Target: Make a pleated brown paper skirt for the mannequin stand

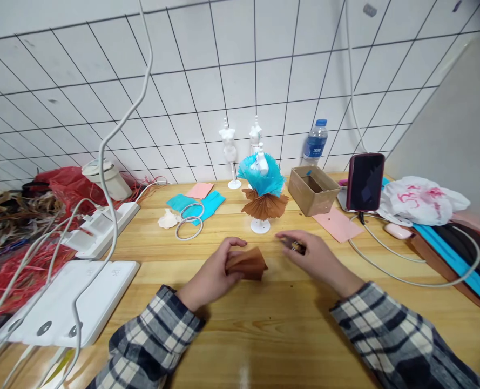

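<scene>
My left hand (213, 273) is closed on a folded brown pleated paper (248, 263) just above the wooden table (264, 329). My right hand (315, 259) is closed on a small dark object (297, 247) that I cannot make out, a short way right of the brown paper. Straight beyond both hands stands a small white mannequin stand (260, 226) wearing a blue pleated paper fan (261, 181) over a brown pleated paper skirt (264, 205). Two bare white mannequin stands (229, 151) are behind it by the tiled wall.
A cardboard box (313, 190), water bottle (316, 141), propped phone (365, 181) with cable, pink paper (337, 224) and plastic bag (420, 199) lie on the right. Blue paper (211, 204), rings (190, 219), a power strip (102, 227) and white device (67, 302) lie on the left.
</scene>
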Demonstrator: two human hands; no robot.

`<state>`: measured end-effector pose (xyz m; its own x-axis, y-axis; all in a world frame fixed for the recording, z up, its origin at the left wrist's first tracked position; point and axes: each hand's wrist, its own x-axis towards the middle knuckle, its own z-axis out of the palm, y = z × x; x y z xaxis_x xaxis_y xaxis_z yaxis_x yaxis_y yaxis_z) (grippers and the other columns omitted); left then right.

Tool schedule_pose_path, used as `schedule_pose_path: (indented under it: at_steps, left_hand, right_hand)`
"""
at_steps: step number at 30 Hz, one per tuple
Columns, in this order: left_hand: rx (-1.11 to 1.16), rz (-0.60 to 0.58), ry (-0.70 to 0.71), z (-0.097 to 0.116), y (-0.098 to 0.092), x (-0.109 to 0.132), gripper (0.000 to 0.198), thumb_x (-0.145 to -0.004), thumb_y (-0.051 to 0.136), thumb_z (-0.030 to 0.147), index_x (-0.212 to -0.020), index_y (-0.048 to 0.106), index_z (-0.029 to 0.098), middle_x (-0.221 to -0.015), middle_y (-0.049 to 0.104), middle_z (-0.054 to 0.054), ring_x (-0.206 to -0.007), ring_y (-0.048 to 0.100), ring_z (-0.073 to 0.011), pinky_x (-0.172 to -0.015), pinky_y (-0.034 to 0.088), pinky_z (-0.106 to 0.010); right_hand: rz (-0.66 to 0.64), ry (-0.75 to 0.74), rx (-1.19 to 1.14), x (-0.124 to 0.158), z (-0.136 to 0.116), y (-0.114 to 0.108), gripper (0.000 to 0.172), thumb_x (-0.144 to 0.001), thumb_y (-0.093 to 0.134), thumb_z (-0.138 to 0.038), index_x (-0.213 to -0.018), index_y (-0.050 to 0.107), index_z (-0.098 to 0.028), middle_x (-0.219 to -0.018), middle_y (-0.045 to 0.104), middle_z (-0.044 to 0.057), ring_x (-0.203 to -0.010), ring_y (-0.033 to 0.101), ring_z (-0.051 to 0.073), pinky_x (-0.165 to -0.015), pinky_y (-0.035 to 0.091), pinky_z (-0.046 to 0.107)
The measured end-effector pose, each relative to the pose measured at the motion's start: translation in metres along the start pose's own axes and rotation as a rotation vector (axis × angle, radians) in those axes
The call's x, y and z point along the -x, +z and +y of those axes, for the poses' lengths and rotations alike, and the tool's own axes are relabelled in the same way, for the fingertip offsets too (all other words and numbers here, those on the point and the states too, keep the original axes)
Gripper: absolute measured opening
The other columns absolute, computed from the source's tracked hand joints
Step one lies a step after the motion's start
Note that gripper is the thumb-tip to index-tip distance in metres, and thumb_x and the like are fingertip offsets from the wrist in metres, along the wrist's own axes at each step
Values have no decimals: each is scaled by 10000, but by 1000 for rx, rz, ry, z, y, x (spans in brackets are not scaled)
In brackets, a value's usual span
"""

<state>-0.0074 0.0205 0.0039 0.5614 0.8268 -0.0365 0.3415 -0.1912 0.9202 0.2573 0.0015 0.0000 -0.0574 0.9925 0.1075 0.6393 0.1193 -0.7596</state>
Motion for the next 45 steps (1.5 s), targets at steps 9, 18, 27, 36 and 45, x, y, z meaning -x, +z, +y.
schedule_pose_path:
  at_steps: [9, 18, 27, 36, 45]
  left_hand:
    - [385, 20, -9, 0, 28, 2, 726, -700, 657, 26, -1284, 333, 310, -1460, 372, -125, -1237, 523, -264, -902, 511, -380]
    - [993, -22, -224, 13, 44, 7, 562, -754, 758, 376, -1243, 536, 211, -1125, 649, -112, -962, 644, -239, -831, 492, -366]
    - [592, 35, -322, -6, 14, -3, 220, -709, 764, 275, -856, 666, 144, -845, 686, -30, -744, 600, -142, -698, 443, -247]
    - [559, -394, -171, 2, -5, 1, 412, -705, 723, 287, -1092, 662, 159, -1103, 683, -86, -1051, 598, -257, -923, 433, -354]
    - [743, -211, -221, -3, 3, -1, 355, -856, 642, 298, -1184, 623, 164, -1180, 677, -105, -1057, 634, -232, -947, 438, -335]
  right_hand:
    - [-203, 121, -347, 17, -31, 35, 181, -721, 687, -331, -764, 607, -174, -659, 555, -22, -636, 494, 137, -587, 377, 250]
    - [-103, 83, -704, 24, -38, 47, 222, -796, 637, -375, -829, 513, -194, -701, 473, -37, -596, 426, 102, -554, 367, 233]
    - [210, 174, -640, 7, -1, 24, 302, -800, 638, -462, -877, 498, -206, -635, 416, -64, -500, 337, 84, -472, 285, 226]
    - [56, 163, -569, 8, -9, 31, 287, -777, 621, -456, -851, 518, -199, -666, 458, -46, -528, 378, 102, -500, 319, 241]
    - [55, 183, -454, 5, 2, 35, 379, -897, 449, -507, -1118, 520, -208, -745, 537, -15, -565, 483, 126, -543, 399, 265]
